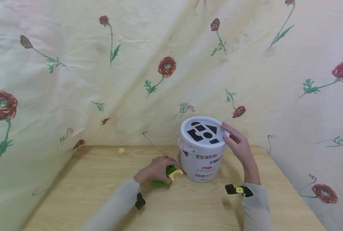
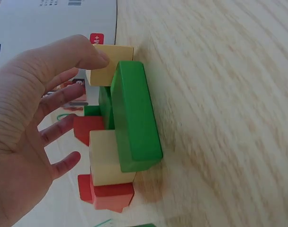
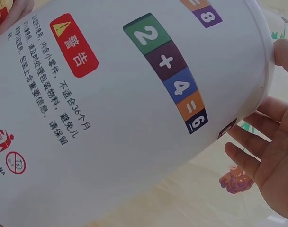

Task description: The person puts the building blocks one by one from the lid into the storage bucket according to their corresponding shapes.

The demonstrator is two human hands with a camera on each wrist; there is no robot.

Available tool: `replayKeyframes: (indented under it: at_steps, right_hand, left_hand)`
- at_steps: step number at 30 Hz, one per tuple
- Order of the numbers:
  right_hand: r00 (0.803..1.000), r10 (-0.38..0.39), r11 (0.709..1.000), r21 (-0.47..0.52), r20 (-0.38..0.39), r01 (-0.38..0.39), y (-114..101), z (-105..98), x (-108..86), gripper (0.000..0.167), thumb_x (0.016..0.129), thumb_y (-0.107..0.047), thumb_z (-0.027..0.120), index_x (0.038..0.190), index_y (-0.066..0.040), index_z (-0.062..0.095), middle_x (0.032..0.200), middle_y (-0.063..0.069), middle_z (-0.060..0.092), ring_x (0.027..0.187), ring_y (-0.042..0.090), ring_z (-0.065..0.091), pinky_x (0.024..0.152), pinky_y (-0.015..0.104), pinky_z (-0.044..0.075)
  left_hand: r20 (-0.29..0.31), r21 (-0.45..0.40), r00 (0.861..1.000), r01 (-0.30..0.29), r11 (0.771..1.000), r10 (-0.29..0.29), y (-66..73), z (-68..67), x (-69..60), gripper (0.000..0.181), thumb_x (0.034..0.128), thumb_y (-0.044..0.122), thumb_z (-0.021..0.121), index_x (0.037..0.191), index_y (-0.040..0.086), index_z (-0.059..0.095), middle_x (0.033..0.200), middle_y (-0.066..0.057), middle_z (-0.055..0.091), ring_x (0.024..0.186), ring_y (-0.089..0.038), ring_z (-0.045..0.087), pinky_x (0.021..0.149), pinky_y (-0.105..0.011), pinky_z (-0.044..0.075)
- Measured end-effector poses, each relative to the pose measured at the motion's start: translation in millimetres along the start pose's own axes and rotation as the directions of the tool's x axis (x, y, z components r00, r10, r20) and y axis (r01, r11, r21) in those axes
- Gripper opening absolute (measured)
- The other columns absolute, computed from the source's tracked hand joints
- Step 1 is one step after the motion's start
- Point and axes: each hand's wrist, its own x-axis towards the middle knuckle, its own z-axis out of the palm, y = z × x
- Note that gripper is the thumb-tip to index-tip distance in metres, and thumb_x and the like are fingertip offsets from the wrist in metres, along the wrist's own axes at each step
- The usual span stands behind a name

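Tabletop (image 1: 96,179), far-edge side: right fingers (image 3: 243,157) splayed against bucket (image 1: 203,163); left fingers (image 2: 61,99) half-curled at yellow block (image 2: 118,53), hold unclear; slackness risked drop.

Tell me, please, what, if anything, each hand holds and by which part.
The right hand rests against the white bucket's rim; the left hand has its thumb on a yellow block, any grip is unclear.
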Motion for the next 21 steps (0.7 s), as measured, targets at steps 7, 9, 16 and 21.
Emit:
replayKeyframes:
  at_steps: [7, 9, 16, 21]
  right_hand:
    - [1.000, 0.023, 1.000, -0.011, 0.007, -0.023, 0.5, -1.3, -1.0, 0.049, 0.105, -0.032, 0.056, 0.151, -0.020, 0.050, 0.165, -0.003, 0.036, 0.152, 0.029, 0.035, 0.118, 0.050, 0.037]
    - [1.000, 0.027, 0.999, -0.017, 0.012, -0.027, -0.2, -2.6, -1.2, 0.049, 0.104, -0.033, 0.056, 0.151, -0.020, 0.050, 0.165, -0.003, 0.036, 0.152, 0.031, 0.035, 0.118, 0.055, 0.036]
    - [0.999, 0.023, 0.997, -0.071, 0.030, -0.020, -3.4, -8.0, 0.7, 0.051, 0.103, -0.035, 0.059, 0.151, -0.021, 0.050, 0.164, 0.001, 0.038, 0.152, 0.035, 0.034, 0.117, 0.065, 0.031]
    - [0.999, 0.018, 0.996, -0.093, 0.042, -0.014, -4.5, -10.8, 2.0, 0.050, 0.102, -0.034, 0.060, 0.150, -0.021, 0.053, 0.163, 0.001, 0.040, 0.153, 0.033, 0.033, 0.119, 0.065, 0.028]
  left_hand:
    - [0.011, 0.010, 1.000, -0.008, 1.000, 0.008, 6.6, 4.3, 6.4, 0.056, 0.0712, 0.022, 0.086, 0.125, 0.025, 0.071, 0.136, 0.004, 0.066, 0.120, -0.019, 0.050, 0.104, -0.042, 0.042]
    - [0.019, 0.011, 1.000, -0.002, 1.000, 0.001, 7.4, 6.1, 7.2, 0.057, 0.0712, 0.022, 0.086, 0.126, 0.024, 0.071, 0.137, 0.004, 0.065, 0.123, -0.019, 0.050, 0.107, -0.043, 0.042]
    - [0.012, 0.006, 1.000, 0.011, 1.000, -0.011, 9.0, 8.9, 6.7, 0.057, 0.0721, 0.024, 0.086, 0.127, 0.023, 0.070, 0.138, 0.005, 0.065, 0.127, -0.020, 0.050, 0.114, -0.048, 0.039]
    - [0.006, 0.006, 1.000, 0.021, 1.000, -0.021, 11.9, 8.5, 6.3, 0.056, 0.0736, 0.033, 0.088, 0.126, 0.023, 0.071, 0.136, 0.005, 0.066, 0.126, -0.021, 0.049, 0.116, -0.054, 0.035]
